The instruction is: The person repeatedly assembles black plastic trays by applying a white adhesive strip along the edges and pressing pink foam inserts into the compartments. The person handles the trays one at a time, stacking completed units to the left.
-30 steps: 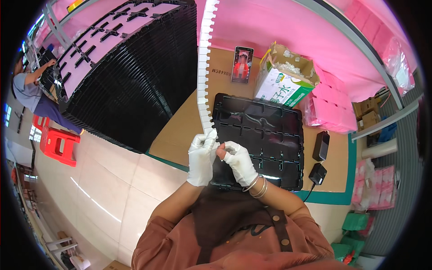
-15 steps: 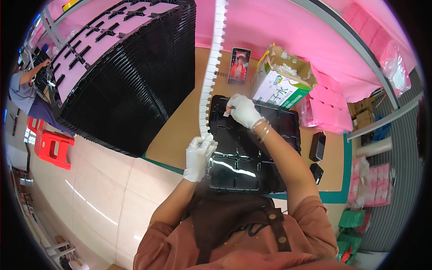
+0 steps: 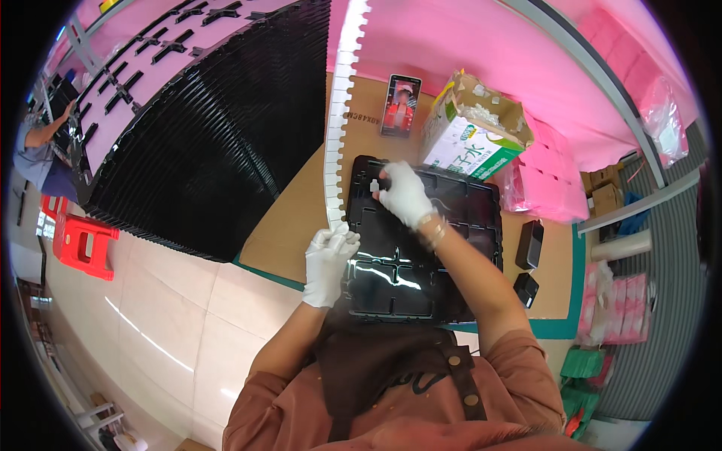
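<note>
While the left hand (image 3: 323, 264) pinches a notched strip (image 3: 338, 128), the empty, half-open right hand (image 3: 407, 197) hovers by a tab (image 3: 374, 185).

Print check from where I stand. White-and-green carton (image 3: 475, 143), open top: big dark Chinese characters across the white front, small round green badge with pale print near the top edge. Brown cardboard sheet (image 3: 289, 214) on the bench: one short line of dark capitals and digits, between the white strip (image 3: 337, 135) and the phone (image 3: 401, 109). Person's brown clothing (image 3: 331, 413): dark curvy marking at chest, lost in folds, can't make it out.
</note>
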### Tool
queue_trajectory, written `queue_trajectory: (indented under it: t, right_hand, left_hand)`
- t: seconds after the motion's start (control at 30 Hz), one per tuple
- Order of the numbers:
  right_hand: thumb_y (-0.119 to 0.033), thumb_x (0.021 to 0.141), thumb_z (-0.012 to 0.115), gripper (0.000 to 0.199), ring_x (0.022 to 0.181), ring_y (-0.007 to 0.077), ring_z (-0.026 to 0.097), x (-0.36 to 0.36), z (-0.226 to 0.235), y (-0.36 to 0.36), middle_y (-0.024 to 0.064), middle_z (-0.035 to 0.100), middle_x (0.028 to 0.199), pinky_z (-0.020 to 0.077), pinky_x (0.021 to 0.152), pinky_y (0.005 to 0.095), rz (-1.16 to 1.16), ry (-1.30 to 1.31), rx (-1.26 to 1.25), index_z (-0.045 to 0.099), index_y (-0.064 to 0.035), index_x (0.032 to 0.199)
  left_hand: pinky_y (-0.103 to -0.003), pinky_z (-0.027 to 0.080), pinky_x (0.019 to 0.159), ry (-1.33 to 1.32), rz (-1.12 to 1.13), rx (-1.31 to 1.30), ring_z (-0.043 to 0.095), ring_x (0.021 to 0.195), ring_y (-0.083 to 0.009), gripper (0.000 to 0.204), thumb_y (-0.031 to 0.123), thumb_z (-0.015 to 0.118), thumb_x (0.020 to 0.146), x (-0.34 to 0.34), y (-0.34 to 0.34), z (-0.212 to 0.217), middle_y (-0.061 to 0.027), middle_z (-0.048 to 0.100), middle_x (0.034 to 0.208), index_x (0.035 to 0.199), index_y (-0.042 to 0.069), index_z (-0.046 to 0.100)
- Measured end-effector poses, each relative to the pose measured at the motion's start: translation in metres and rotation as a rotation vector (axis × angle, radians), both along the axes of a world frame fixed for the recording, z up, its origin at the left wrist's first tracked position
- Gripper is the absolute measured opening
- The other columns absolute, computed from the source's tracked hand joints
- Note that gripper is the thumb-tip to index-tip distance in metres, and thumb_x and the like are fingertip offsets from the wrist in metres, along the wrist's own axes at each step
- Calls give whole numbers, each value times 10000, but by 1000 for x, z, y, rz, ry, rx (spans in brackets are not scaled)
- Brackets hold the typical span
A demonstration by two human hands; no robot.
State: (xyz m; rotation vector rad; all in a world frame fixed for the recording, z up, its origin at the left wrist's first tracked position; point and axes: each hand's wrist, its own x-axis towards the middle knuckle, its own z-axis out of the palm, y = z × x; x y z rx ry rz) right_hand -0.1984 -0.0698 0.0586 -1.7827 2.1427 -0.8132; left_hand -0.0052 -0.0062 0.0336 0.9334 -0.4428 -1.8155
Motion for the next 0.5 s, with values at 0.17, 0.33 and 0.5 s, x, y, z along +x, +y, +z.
queue_trajectory:
  t: [0.17,0.33,0.5]
  right_hand:
    - [-120,829,753,183,715,42,532,38,8,83,1,619,794,472,646,233,132,-795,181,632,-47,945]
    - [-64,856,713,107,763,52,548,64,6,109,-24,630,856,450,697,206,77,-1301,129,647,-35,934]
    - [-44,776,732,123,800,161,578,59,23,120,35,628,872,463,719,274,247,-781,-112,650,-42,867]
  left_hand:
    - [-274,511,837,65,73,-73,634,948,-142,83,104,619,932,-5,3,15,-94,660,975,962,31,592]
    - [-318,478,915,-9,90,-108,607,1014,-180,111,141,606,943,-18,19,18,-116,633,1053,962,37,572]
    - [-301,500,850,-94,-112,-93,641,883,-165,139,171,642,917,-7,1,25,-70,654,883,938,40,603]
